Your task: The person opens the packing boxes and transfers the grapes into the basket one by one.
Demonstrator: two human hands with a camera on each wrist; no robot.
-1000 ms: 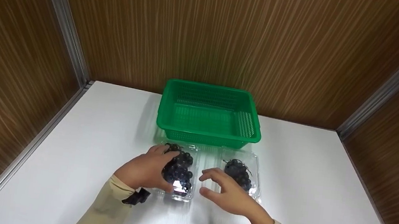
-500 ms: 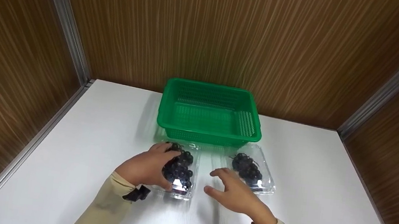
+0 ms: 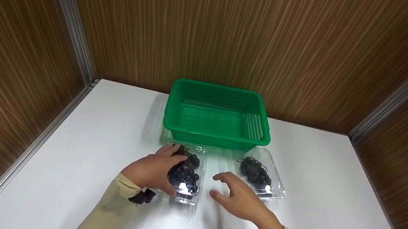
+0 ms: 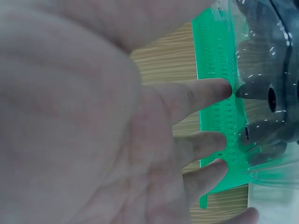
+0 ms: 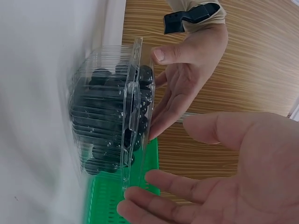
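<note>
Left hand (image 3: 155,167): fingers spread over the left grape box (image 3: 186,194), in front of the green basket (image 3: 217,136); contact is unclear. Right hand (image 3: 242,199): fingers parted, holding nothing, farther in front of the basket. Right grape box (image 3: 273,176): angled, before the basket's right corner. A sideways sweep could knock this box; uneven pressure might tip the left one.

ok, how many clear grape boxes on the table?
2. The left box is partly covered by the left hand; the right box lies just beyond the right hand, near the green basket's front right corner. No others show.
</note>
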